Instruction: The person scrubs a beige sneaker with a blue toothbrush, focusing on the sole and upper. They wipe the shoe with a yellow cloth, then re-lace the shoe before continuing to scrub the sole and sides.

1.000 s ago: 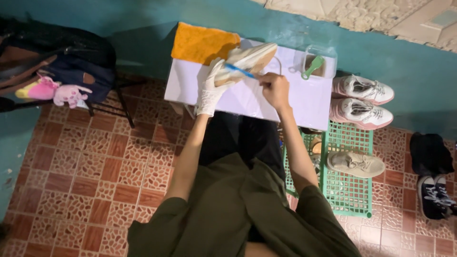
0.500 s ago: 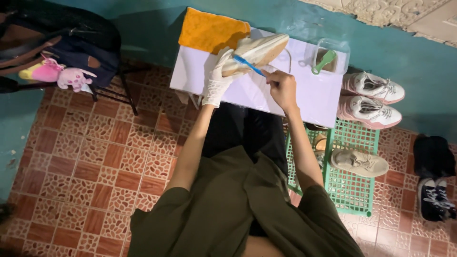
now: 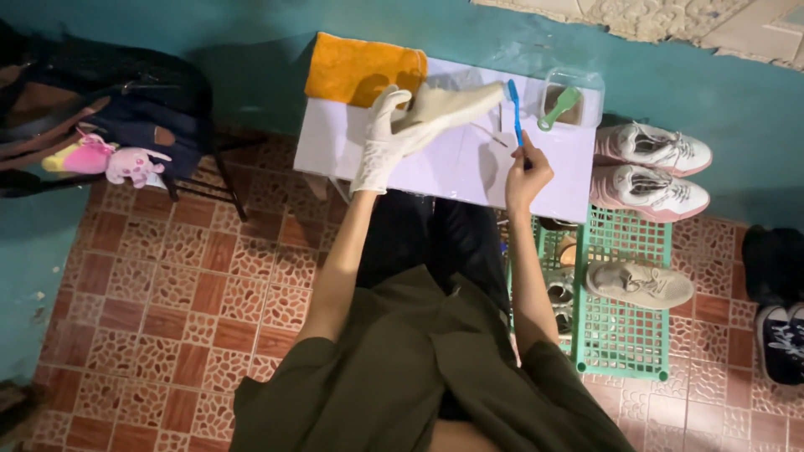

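Observation:
My left hand (image 3: 383, 141), in a white glove, grips a cream sneaker (image 3: 456, 105) and holds it up over a small white table (image 3: 452, 163), sole side tilted toward me. My bare right hand (image 3: 526, 170) holds a blue toothbrush (image 3: 514, 107) upright, its head pointing away, just right of the shoe and apart from it. An orange cloth (image 3: 362, 70) lies on the table's far left corner. A clear plastic tub (image 3: 571, 96) with a green brush (image 3: 559, 109) in it stands at the far right corner.
A pair of white-and-pink sneakers (image 3: 655, 167) lies right of the table. A green plastic rack (image 3: 624, 331) holds a grey shoe (image 3: 641, 285). Dark shoes (image 3: 775, 301) sit at far right. A bag with a pink plush toy (image 3: 126, 163) hangs on a chair at left. Teal wall behind.
My right hand has pulled the toothbrush off the sneaker and moved right, raising it upright. The left hand still holds the shoe, now turned a little.

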